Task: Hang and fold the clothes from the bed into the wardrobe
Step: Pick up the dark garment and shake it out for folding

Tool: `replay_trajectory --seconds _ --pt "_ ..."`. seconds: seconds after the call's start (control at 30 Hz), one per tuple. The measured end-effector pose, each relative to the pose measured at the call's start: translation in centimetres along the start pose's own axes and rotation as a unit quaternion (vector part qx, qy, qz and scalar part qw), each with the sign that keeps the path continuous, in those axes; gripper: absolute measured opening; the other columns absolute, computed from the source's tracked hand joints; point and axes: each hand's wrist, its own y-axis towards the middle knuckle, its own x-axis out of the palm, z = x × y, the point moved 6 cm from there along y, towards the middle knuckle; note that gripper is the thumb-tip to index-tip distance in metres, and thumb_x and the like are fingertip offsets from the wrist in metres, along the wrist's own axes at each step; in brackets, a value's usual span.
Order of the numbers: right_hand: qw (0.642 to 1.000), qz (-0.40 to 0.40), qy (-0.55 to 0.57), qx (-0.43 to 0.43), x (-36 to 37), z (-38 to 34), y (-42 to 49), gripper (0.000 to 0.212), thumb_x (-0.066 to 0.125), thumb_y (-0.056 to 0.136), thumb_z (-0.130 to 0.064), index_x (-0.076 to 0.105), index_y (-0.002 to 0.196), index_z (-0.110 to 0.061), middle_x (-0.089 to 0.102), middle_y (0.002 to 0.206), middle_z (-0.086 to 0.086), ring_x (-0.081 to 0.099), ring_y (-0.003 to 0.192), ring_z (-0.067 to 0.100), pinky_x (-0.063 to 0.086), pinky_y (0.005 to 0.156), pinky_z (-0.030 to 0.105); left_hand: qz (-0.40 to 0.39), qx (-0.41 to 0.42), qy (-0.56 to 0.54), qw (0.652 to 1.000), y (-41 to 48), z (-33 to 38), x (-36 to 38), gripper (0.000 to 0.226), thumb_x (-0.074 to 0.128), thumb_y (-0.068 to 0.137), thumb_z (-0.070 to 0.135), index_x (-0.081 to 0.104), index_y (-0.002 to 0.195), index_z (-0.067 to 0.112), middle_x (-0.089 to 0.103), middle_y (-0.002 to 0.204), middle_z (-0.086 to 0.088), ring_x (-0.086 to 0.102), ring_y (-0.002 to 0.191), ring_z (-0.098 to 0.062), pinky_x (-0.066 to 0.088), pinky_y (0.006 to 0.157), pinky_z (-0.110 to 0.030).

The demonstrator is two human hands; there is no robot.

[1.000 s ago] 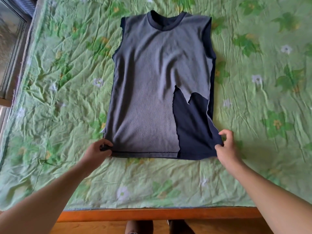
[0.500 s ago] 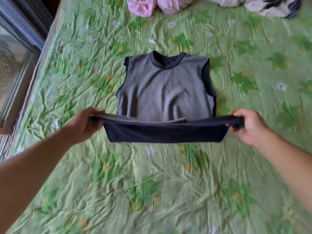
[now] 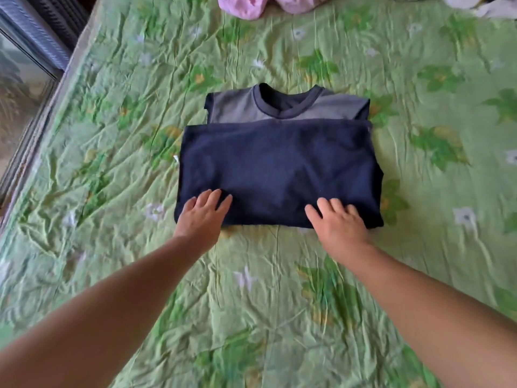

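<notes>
The folded top (image 3: 279, 169) is lying in the middle of the bed (image 3: 251, 303), its lower half doubled over the upper half, the neckline (image 3: 288, 112) at the far side. The left hand (image 3: 201, 217) is resting on its near-left part and the right hand (image 3: 338, 222) on its near-right part. Behind it, one bundle of clothes (image 3: 243, 4) is lying at the bed's far edge, another heap (image 3: 481, 5) at the far right.

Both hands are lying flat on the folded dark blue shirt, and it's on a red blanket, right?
Not quite. The head view shows the bedspread is green with a leaf-and-flower print, not red. The rest is right: the left hand and the right hand both lie flat on the folded dark blue sleeveless shirt.
</notes>
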Motion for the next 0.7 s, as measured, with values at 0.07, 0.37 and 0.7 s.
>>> replay_trajectory --seconds 0.07,0.37,0.7 --pt "0.999 0.042 -0.023 -0.004 -0.2 -0.1 0.9 0.028 0.061 0.082 -0.006 0.06 0.109 -0.013 0.056 0.097 0.01 0.057 0.086 0.035 0.046 0.066 0.043 0.02 0.001 0.02 1.0 0.6 0.2 0.0 0.068 0.056 0.087 0.016 0.037 0.152 0.025 0.042 0.141 -0.012 0.042 0.126 -0.035 0.042 0.096 -0.046" --pt "0.989 -0.119 0.084 -0.006 0.8 -1.0 -5.2 0.024 0.051 0.086 -0.008 0.049 0.106 -0.02 0.051 0.108 0.002 0.062 0.096 0.028 0.048 0.071 0.04 -0.111 0.042 -0.079 0.99 -5.8 2.5 0.6 0.053 0.059 0.085 0.022 0.045 0.135 0.027 0.053 0.116 -0.004 0.056 0.109 -0.031 0.048 0.087 -0.042" --pt "0.88 -0.445 0.145 -0.08 2.3 -7.4 -20.3 0.035 0.05 0.089 -0.053 0.053 0.108 -0.024 0.057 0.116 0.002 0.062 0.109 0.03 0.045 0.078 0.039 -0.31 0.131 -0.177 0.925 -20.0 7.3 2.4 0.056 0.056 0.08 0.057 0.042 0.13 0.036 0.056 0.115 0.009 0.063 0.104 -0.02 0.051 0.079 -0.037"
